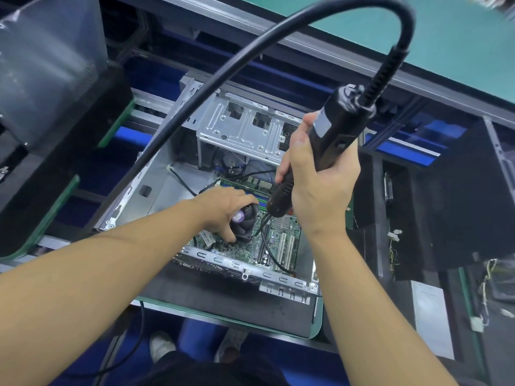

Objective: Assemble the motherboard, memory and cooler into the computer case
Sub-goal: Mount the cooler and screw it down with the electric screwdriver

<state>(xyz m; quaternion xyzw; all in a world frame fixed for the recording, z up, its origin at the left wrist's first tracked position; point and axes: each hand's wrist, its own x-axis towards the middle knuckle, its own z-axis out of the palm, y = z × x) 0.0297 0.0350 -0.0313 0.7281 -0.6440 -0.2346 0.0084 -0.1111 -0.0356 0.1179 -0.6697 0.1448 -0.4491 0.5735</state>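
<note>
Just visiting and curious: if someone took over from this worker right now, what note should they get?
Left hand holds the cooler on the motherboard.
Right hand grips the electric screwdriver, nose down beside the cooler.
Done: motherboard lies inside the case, cooler placed on it.
Left: probably screwing the cooler down; memory sticks cannot be made out from here.

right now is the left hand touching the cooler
Touching: the head view shows the left hand curled over the cooler, with fingers on its top and thumb against its near edge.
</note>
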